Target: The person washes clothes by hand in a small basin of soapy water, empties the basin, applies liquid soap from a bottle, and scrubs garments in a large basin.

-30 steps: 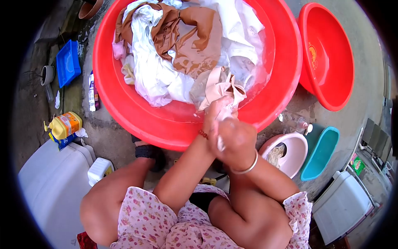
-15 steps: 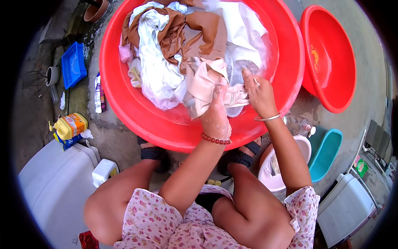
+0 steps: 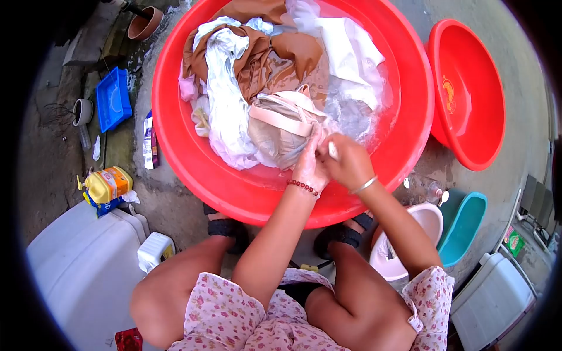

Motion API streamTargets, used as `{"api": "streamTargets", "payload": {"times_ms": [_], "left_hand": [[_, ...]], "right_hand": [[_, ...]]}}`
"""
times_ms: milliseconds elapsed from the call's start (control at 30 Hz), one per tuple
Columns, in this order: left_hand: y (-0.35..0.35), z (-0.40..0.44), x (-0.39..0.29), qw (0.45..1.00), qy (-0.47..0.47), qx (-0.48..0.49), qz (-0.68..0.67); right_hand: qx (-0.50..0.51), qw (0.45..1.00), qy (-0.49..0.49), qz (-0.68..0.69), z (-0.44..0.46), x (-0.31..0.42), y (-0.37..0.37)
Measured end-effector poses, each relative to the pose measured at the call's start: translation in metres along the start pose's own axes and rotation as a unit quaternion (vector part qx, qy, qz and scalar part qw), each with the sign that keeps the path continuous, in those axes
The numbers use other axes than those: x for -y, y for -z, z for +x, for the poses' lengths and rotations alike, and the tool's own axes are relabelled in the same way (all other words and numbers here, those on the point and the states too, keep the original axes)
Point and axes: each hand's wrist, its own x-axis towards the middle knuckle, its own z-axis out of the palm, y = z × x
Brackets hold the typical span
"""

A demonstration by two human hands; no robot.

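Observation:
A wet pale pink-beige bra point(image 3: 280, 124) with wide straps lies bunched at the front of the large red basin point(image 3: 193, 169). My left hand point(image 3: 311, 161), a red bead bracelet at its wrist, is closed on the bra's right end. Pressed against it is my right hand point(image 3: 350, 162), fingers curled and slightly blurred, with the gripped bit of fabric mostly hidden between the hands. Around the bra, soaking in the basin, are a brown garment point(image 3: 257, 64), a white cloth point(image 3: 225, 111) and a white sheet-like piece point(image 3: 351, 55) in sudsy water.
A smaller red basin point(image 3: 480, 117) leans at the right. Below it sit a clear bottle point(image 3: 422, 188), a pink tub point(image 3: 430, 219) and a teal tub point(image 3: 465, 228). On the left are a blue tray point(image 3: 114, 99), a yellow detergent bottle point(image 3: 110, 183) and a white jug point(image 3: 156, 250).
My right hand has come down and left, from holding a stretched end of the bra to meeting my left hand. The bra has turned and sunk lower into the basin.

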Motion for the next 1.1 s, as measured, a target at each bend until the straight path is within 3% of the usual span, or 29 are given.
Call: {"api": "streamTargets", "payload": {"times_ms": [33,67,167,200,267,300,333,400,433,500,533,567,633,733,800,867,900,933,1000,1067,1100], "left_hand": [[-0.008,-0.01,-0.012,0.999,0.027,0.029,0.008],[-0.02,-0.011,-0.016,0.991,0.095,0.034,-0.085],[0.011,-0.008,-0.017,0.989,0.1,0.09,-0.054],[0.043,0.01,-0.01,0.969,0.11,0.2,-0.094],[0.012,-0.009,-0.001,0.975,0.079,0.193,-0.074],[-0.004,-0.019,0.003,0.978,0.063,0.188,-0.063],[-0.038,-0.038,0.009,0.997,0.044,-0.022,-0.062],[-0.04,-0.04,0.009,0.997,0.029,-0.03,-0.066],[0.0,-0.016,0.005,0.987,-0.052,0.079,0.126],[0.001,-0.021,0.003,0.99,0.032,0.139,0.023],[0.0,-0.025,0.001,0.984,0.077,0.162,-0.025],[0.011,-0.023,0.011,0.988,-0.015,0.135,0.079],[-0.029,-0.038,0.018,0.992,0.075,0.017,-0.102],[-0.016,-0.041,0.017,0.995,0.078,0.042,-0.044],[-0.003,-0.039,0.007,0.99,0.099,0.094,-0.022],[0.0,-0.035,0.012,0.991,0.074,0.106,-0.019],[-0.01,-0.04,0.021,0.996,0.054,0.064,-0.028],[-0.025,-0.048,0.014,0.983,0.112,0.128,-0.07],[-0.043,-0.054,0.021,0.997,0.053,0.008,-0.046],[-0.028,-0.044,0.004,0.998,0.054,0.011,-0.027],[-0.04,-0.047,-0.019,0.989,0.113,0.009,-0.091]], "right_hand": [[-0.016,0.999,0.048,-0.002,-0.013,0.029,0.005],[-0.031,0.995,0.092,-0.003,-0.025,0.053,0.011],[0.009,0.992,0.124,-0.015,-0.038,0.091,0.026],[0.006,0.992,0.123,-0.015,-0.034,0.085,0.022],[-0.086,0.982,0.132,-0.106,-0.01,0.051,0.012],[-0.109,0.979,0.081,-0.155,0.009,0.028,0.013],[-0.13,0.97,0.031,-0.203,0.021,0.01,0.016],[-0.121,0.975,0.008,-0.185,0.011,0.021,0.019],[-0.133,0.983,0.036,-0.123,0.0,0.036,0.015],[-0.104,0.988,0.112,-0.029,-0.023,0.082,0.016],[-0.101,0.988,0.11,-0.031,-0.021,0.071,0.013],[-0.132,0.986,0.079,-0.058,-0.016,0.051,0.007],[-0.156,0.979,0.013,-0.134,-0.001,0.022,0.014],[-0.16,0.981,0.009,-0.111,-0.013,0.032,0.015],[-0.138,0.985,0.103,-0.023,-0.035,0.067,0.009],[-0.163,0.982,0.088,-0.023,-0.031,0.053,0.007],[-0.21,0.972,0.049,-0.094,-0.02,0.033,0.005],[-0.187,0.973,-0.003,-0.133,-0.009,0.021,0.018],[-0.191,0.975,0.015,-0.109,-0.014,0.024,0.018],[-0.169,0.983,0.055,-0.043,-0.035,0.049,0.004],[-0.153,0.984,0.078,-0.042,-0.04,0.06,0.006]]}}
